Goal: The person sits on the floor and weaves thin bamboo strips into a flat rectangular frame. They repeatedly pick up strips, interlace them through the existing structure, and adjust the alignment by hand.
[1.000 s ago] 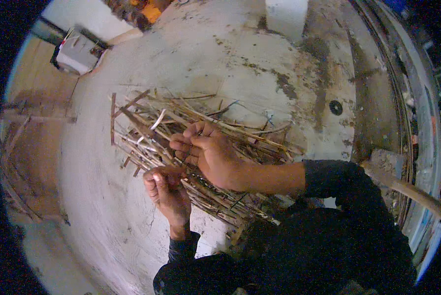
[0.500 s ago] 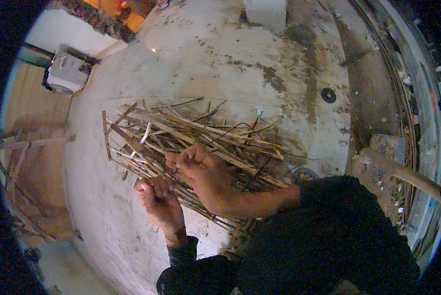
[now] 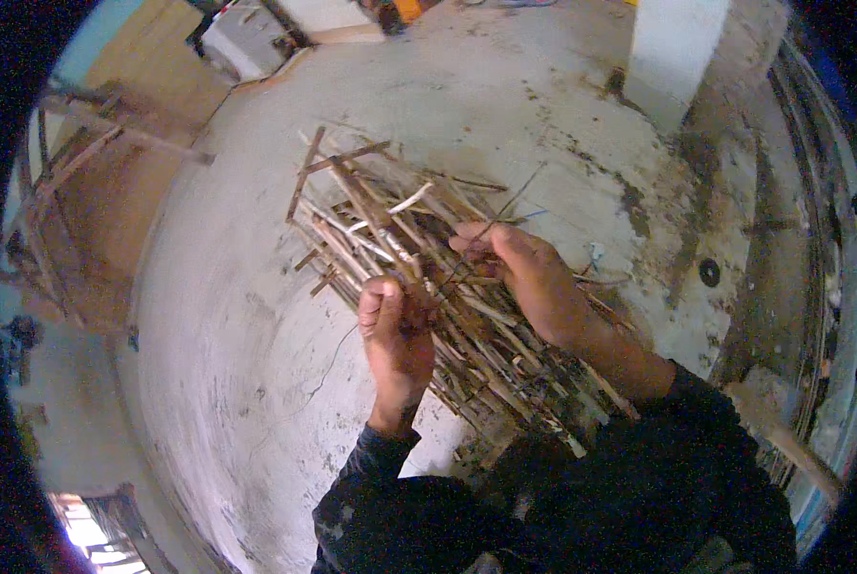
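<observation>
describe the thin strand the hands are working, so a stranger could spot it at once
Start at the pile of split sticks lying on the pale concrete floor. Over it, the right hand pinches a thin dark strand rising up and away. It is far finer and darker than the pale sticks around it.

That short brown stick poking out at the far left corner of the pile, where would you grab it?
Probably by its free far end, coming from the left over bare floor. The stick stands out past the pile of sticks, so that end is clear, while its near end runs into the tangle. Both the left hand and right hand are busy nearer in.
</observation>
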`<move>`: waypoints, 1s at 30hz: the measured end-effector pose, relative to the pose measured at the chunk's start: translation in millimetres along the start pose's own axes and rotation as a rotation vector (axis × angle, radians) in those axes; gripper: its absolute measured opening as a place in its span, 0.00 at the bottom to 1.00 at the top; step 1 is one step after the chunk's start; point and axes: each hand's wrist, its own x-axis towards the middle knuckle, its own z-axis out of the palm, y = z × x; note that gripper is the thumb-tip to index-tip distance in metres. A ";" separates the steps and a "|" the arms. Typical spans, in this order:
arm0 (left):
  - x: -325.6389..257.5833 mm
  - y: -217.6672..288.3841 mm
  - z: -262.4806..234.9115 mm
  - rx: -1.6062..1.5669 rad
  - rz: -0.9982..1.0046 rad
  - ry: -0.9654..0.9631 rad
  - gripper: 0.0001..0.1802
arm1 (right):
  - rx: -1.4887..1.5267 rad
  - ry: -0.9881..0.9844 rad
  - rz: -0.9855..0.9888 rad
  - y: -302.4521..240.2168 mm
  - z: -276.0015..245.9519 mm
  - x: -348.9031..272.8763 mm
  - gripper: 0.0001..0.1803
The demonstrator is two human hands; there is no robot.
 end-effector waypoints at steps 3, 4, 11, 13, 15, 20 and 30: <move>-4.5 -3.8 -8.0 -0.002 -0.034 0.028 0.09 | 0.882 -0.156 0.223 16.3 21.1 16.9 0.24; -6.2 -6.1 -10.2 0.075 -0.089 -0.001 0.08 | 0.934 -0.182 0.257 19.8 21.6 18.9 0.23; -4.9 -40.3 10.3 0.326 0.136 -0.198 0.08 | 0.615 0.112 0.300 4.3 -7.3 7.2 0.26; -9.5 -43.1 18.4 0.270 0.245 -0.162 0.09 | 0.505 0.320 0.380 -13.6 -1.7 2.5 0.26; -12.3 -42.0 23.0 0.107 0.137 -0.165 0.09 | 0.572 0.347 0.425 -31.7 14.9 -1.1 0.26; -2.9 -38.1 27.2 0.264 0.319 -0.073 0.07 | 0.374 0.543 0.509 -46.1 30.8 0.7 0.24; -8.8 20.2 4.8 0.200 -0.261 -0.064 0.06 | 0.503 0.184 0.524 -5.6 -10.1 23.8 0.24</move>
